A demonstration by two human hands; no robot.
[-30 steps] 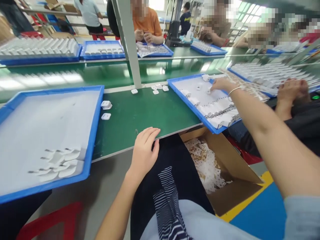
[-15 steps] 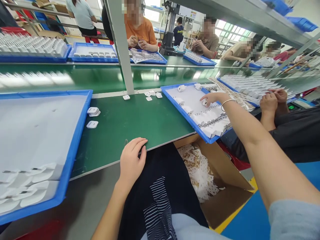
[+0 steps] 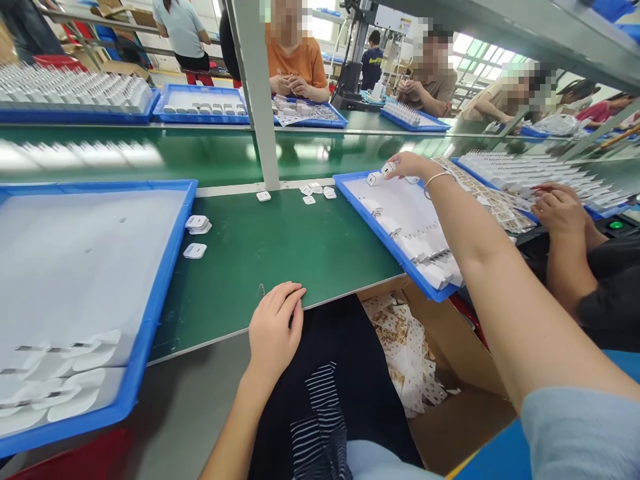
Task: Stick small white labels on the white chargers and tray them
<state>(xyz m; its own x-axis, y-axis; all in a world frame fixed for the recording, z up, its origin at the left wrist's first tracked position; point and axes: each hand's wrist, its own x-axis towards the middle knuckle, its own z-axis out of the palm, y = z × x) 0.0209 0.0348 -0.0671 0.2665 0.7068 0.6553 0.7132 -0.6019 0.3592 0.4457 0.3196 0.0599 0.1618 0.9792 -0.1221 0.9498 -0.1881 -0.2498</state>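
My right hand [image 3: 411,165] reaches to the far side of the right blue tray [image 3: 367,217], its fingertips closed on a small white charger [image 3: 389,170]. Another white charger [image 3: 374,178] stands just left of it, and one more is partly hidden behind my hand. Rows of white chargers [image 3: 433,241] with metal pins up fill the near part of that tray. My left hand [image 3: 277,327] lies on the front edge of the green table [image 3: 240,267], fingers stretched and holding nothing.
At left, a large blue tray [image 3: 167,280] holds several white chargers in its near corner. Small white square pieces [image 3: 199,223] lie beside it, more [image 3: 315,189] near the post [image 3: 267,153]. Below, a cardboard box [image 3: 450,347] holds scrap. A co-worker's hands [image 3: 560,203] are at right.
My right hand has moved away from me toward the tray's far edge, carrying a white charger there. My left hand stays on the table edge. The view has shifted slightly.
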